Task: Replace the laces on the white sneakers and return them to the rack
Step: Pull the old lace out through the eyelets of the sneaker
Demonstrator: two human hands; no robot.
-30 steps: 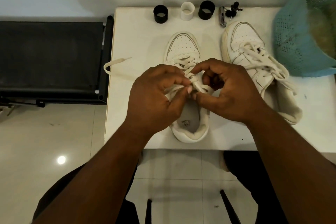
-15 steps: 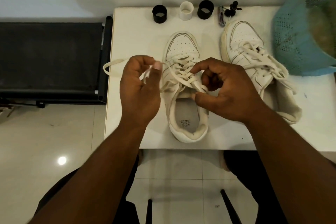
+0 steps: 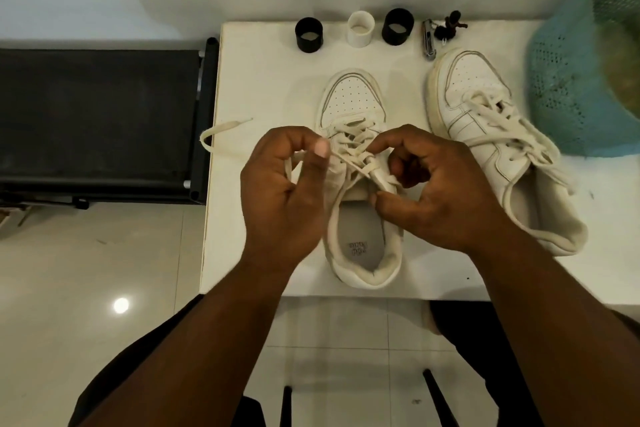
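A white sneaker (image 3: 351, 100) stands toe-away in the middle of the white table (image 3: 256, 80). Its cream lace (image 3: 221, 130) runs from the upper eyelets through my left hand (image 3: 282, 198), and the loose end trails left over the table edge. My left hand pinches this lace beside the shoe's left flank. My right hand (image 3: 440, 191) grips the lace at the top eyelets on the tongue. A second white sneaker (image 3: 485, 135), laced, lies tilted to the right.
Two black cylinders (image 3: 309, 35) (image 3: 398, 26) and a white one (image 3: 361, 28) stand along the table's far edge, with a small metal tool (image 3: 428, 40) and a dark object (image 3: 450, 28). A teal mesh basket (image 3: 581, 80) sits at the right. A black rack (image 3: 100, 121) stands left of the table.
My left hand pulled the lace out to the left away from the tongue, then came back partly toward the shoe. My right hand has stayed on the top eyelets.
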